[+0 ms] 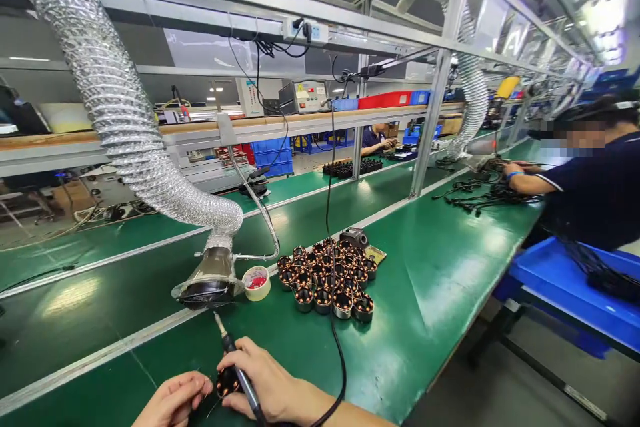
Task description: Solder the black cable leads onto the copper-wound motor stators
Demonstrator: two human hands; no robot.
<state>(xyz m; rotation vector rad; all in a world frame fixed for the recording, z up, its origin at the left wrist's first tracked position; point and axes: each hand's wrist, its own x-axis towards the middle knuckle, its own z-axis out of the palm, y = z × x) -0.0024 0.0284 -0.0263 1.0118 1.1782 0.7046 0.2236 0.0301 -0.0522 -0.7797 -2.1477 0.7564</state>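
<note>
My right hand (267, 380) is wrapped round a black soldering iron (243, 380), its bare metal tip pointing up and away toward the fume hood. Between the thumb and fingers of that hand sits a small dark ring-shaped stator (227, 383) with copper windings, partly covered by the hand and the iron. Close beside the stator on its left, my left hand (175, 399) is closed in a pinch; what its fingertips hold is too small to make out. Thin wire ends show near the stator. Many similar copper-wound stators (323, 300) stand grouped on the green bench.
A fume hood (213, 278) on a silver duct (120, 93) hangs low ahead. Beside it lies a tape roll (257, 283). A black cable (330, 200) hangs across the bench. At right, a co-worker (595, 173) handles black cables (470, 193) near a blue bin (575, 287).
</note>
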